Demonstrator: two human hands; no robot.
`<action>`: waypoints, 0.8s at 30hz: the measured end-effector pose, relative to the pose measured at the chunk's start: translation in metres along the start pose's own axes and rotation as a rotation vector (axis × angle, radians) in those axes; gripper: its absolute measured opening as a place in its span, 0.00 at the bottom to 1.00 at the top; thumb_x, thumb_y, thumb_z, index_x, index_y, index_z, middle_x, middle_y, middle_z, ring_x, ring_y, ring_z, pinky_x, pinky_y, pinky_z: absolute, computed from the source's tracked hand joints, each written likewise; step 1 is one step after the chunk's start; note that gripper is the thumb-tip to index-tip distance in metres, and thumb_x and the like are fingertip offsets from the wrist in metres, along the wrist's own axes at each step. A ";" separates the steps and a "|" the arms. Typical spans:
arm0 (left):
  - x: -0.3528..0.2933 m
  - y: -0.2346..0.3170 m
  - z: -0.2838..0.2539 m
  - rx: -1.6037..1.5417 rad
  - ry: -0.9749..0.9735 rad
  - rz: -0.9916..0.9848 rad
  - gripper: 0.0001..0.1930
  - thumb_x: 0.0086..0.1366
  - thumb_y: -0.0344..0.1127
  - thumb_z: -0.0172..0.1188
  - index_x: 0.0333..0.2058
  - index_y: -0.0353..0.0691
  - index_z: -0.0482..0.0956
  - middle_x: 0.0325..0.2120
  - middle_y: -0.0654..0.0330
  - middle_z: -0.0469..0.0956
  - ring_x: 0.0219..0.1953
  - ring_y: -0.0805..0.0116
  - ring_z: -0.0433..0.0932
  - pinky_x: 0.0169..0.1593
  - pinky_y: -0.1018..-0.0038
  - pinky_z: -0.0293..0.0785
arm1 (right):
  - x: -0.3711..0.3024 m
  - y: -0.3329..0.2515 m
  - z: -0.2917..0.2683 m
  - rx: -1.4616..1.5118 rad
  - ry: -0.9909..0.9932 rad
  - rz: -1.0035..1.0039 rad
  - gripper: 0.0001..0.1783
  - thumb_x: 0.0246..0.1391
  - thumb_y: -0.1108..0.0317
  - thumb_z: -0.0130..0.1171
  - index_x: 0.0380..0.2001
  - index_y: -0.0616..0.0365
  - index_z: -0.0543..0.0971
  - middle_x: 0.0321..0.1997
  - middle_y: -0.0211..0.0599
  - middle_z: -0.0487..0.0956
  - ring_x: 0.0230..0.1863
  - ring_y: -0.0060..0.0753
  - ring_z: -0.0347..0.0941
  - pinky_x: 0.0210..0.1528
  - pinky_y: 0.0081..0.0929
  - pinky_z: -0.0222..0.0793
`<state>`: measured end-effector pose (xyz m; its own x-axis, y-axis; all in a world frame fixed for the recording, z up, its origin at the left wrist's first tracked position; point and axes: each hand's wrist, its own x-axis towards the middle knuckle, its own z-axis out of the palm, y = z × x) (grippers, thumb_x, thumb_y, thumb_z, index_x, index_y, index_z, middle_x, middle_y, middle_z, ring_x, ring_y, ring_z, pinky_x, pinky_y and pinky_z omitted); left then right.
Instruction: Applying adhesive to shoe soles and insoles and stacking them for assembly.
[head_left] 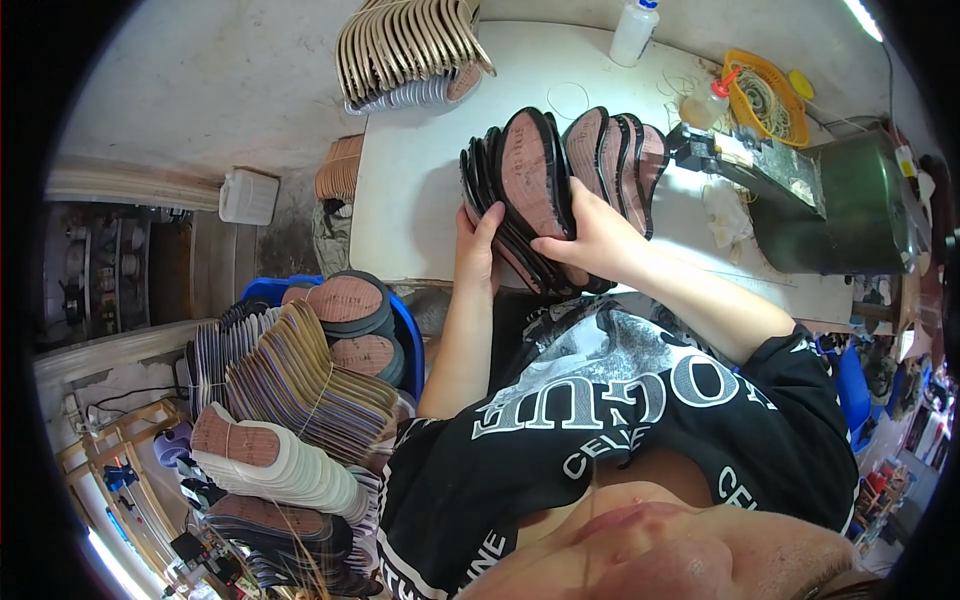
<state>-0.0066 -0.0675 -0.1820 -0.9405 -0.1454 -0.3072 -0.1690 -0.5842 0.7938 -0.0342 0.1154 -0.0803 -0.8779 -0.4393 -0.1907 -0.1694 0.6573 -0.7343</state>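
Observation:
Both hands grip a thick stack of black-edged shoe insoles (528, 160) with pinkish-brown faces, tilted over the table's front edge. My left hand (480, 238) clasps the stack's left side, thumb on top. On the other side, my right hand (592, 238) is closed round the stack, its thumb lying across the front insole. Just right of it, more insoles of the same kind (592, 140) lie fanned out on the white table (410, 170). The undersides of the fingers are hidden by the stack.
A green sewing machine (840, 205) stands at the right. Behind are a yellow basket (800, 125), a red-topped bottle (705, 105), a white bottle (634, 35) and bundled tan insoles (400, 50). At lower left, tied insole bundles (305, 375) crowd a blue tub (408, 325).

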 end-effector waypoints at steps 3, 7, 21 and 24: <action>0.001 0.014 -0.008 0.309 0.023 0.088 0.34 0.57 0.53 0.64 0.54 0.37 0.65 0.48 0.49 0.70 0.52 0.58 0.69 0.57 0.64 0.65 | 0.009 0.005 -0.002 0.118 -0.061 -0.010 0.44 0.43 0.56 0.68 0.55 0.76 0.60 0.51 0.65 0.72 0.55 0.55 0.69 0.58 0.35 0.64; 0.003 0.032 -0.021 1.478 0.187 0.437 0.32 0.58 0.50 0.63 0.52 0.29 0.70 0.40 0.44 0.68 0.45 0.51 0.69 0.53 0.68 0.66 | 0.001 -0.010 0.003 -0.119 0.027 -0.201 0.44 0.44 0.59 0.67 0.58 0.73 0.58 0.51 0.64 0.71 0.56 0.58 0.67 0.60 0.39 0.62; -0.014 0.050 0.018 1.343 0.339 0.541 0.46 0.51 0.26 0.56 0.63 0.23 0.37 0.56 0.32 0.53 0.51 0.35 0.66 0.55 0.58 0.67 | 0.020 0.021 0.004 0.306 -0.036 -0.068 0.53 0.42 0.59 0.67 0.65 0.67 0.48 0.54 0.59 0.72 0.58 0.46 0.70 0.61 0.32 0.61; -0.006 0.050 0.004 1.214 0.338 0.516 0.48 0.50 0.22 0.53 0.66 0.32 0.35 0.57 0.32 0.52 0.49 0.35 0.68 0.52 0.58 0.69 | 0.018 0.021 0.017 0.220 0.039 -0.203 0.62 0.45 0.58 0.67 0.67 0.68 0.33 0.64 0.68 0.58 0.65 0.51 0.60 0.66 0.31 0.53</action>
<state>-0.0104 -0.0929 -0.1388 -0.8872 -0.4206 0.1897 -0.1382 0.6345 0.7605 -0.0463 0.1110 -0.1106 -0.8533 -0.5215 -0.0032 -0.2461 0.4080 -0.8792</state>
